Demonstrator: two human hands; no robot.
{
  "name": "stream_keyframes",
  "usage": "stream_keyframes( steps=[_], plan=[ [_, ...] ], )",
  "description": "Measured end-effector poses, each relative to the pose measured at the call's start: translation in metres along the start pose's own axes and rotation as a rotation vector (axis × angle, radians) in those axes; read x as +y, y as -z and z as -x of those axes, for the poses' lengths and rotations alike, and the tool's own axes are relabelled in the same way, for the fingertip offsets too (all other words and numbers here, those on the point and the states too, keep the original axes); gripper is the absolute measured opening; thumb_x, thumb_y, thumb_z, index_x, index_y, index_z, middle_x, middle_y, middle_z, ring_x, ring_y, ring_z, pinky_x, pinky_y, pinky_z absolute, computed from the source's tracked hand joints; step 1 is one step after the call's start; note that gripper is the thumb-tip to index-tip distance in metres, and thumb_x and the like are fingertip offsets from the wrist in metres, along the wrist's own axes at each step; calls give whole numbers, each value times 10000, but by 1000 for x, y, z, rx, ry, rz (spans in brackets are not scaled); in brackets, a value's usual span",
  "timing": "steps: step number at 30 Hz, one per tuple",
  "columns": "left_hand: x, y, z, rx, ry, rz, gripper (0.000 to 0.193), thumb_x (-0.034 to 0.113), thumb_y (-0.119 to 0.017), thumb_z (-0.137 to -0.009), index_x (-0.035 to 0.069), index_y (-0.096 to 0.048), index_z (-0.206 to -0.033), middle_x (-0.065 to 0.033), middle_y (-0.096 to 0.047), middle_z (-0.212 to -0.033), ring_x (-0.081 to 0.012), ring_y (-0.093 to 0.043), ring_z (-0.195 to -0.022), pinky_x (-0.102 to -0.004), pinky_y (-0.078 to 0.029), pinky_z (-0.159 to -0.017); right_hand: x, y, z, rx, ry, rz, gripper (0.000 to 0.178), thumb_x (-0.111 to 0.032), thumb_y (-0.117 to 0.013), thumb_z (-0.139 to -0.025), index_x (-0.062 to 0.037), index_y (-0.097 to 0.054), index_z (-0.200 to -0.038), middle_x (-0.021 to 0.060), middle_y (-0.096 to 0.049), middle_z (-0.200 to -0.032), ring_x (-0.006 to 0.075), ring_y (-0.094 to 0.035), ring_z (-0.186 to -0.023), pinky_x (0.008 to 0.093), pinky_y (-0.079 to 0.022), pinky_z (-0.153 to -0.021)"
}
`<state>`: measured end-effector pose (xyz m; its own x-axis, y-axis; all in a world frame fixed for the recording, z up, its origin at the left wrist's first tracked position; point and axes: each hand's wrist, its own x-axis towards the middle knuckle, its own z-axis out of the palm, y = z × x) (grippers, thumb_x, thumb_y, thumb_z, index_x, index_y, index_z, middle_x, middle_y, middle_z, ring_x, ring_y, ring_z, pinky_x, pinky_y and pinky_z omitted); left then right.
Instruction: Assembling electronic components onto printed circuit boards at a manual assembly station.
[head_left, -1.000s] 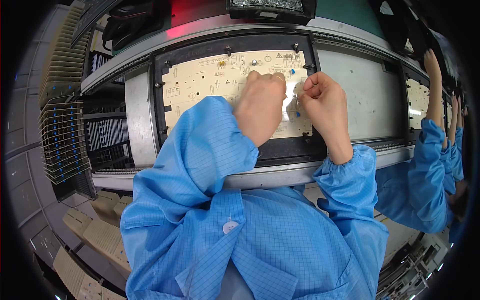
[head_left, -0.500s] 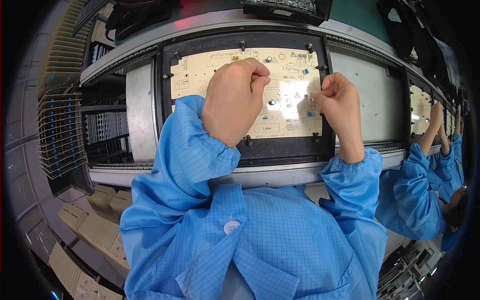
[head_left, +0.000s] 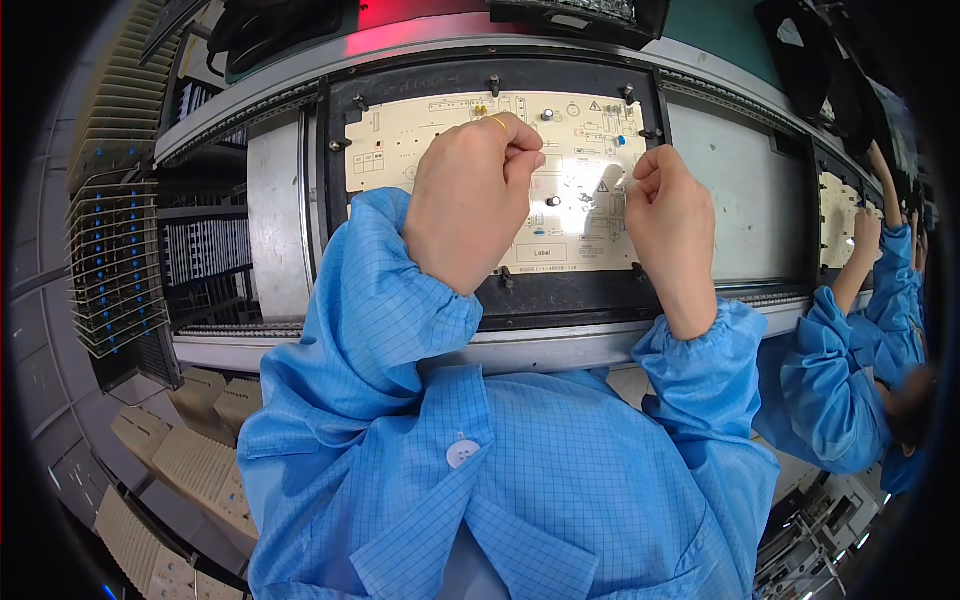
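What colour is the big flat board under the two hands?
Pale cream, the circuit board shows best in the head view.

The person is wearing a light blue, finely gridded anti-static smock with long sleeves ending in gathered elastic cuffs, a flat collar and a round white button (head_left: 462, 453). A thin gold ring is showing on the bare left hand (head_left: 470, 205); the right hand (head_left: 672, 235) is wearing nothing.

Cream circuit board (head_left: 450, 140) w/ blk markings, blk frame (head_left: 560, 295), blue checked sleeves (head_left: 380, 300)
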<state>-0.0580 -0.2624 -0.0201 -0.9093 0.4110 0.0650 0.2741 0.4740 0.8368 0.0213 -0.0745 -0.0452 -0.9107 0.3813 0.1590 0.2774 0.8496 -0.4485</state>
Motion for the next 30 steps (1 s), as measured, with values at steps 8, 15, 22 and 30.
stream_keyframes(
  steps=[8,15,22,30],
  plan=[
    [3,6,3,-30,49,-50,154,38,-675,-888,-71,-717,-988,-148,-722,-793,-146,-682,-705,-268,-542,-660,-10,5,8,-35,256,-70,163,21,-714,-776,-25,-653,-920,109,-607,-885,306,-549,-841,392,-471,-760],
    [8,-17,1,-48,-38,-63,153,17,-657,-870,-62,-715,-987,-170,-725,-824,-201,-715,-755,-296,-561,-694,-6,-6,19,-53,296,-112,164,28,-726,-749,-24,-631,-873,117,-599,-916,327,-530,-908,403,-471,-792],
    [16,-61,-11,-213,-91,-89,154,13,-653,-837,-50,-725,-956,-193,-722,-829,-270,-724,-761,-334,-574,-721,44,19,13,219,-168,-598,81,-21,-600,-967,20,-645,-1020,23,-654,-932,84,-573,-859,232,-471,-786],
    [18,-74,-14,-267,-87,-144,170,32,-662,-832,-46,-734,-965,-202,-726,-845,-299,-723,-762,-351,-573,-731,55,6,14,243,-225,-710,97,-24,-601,-952,8,-683,-992,63,-696,-879,117,-621,-817,244,-489,-750]
  ],
)
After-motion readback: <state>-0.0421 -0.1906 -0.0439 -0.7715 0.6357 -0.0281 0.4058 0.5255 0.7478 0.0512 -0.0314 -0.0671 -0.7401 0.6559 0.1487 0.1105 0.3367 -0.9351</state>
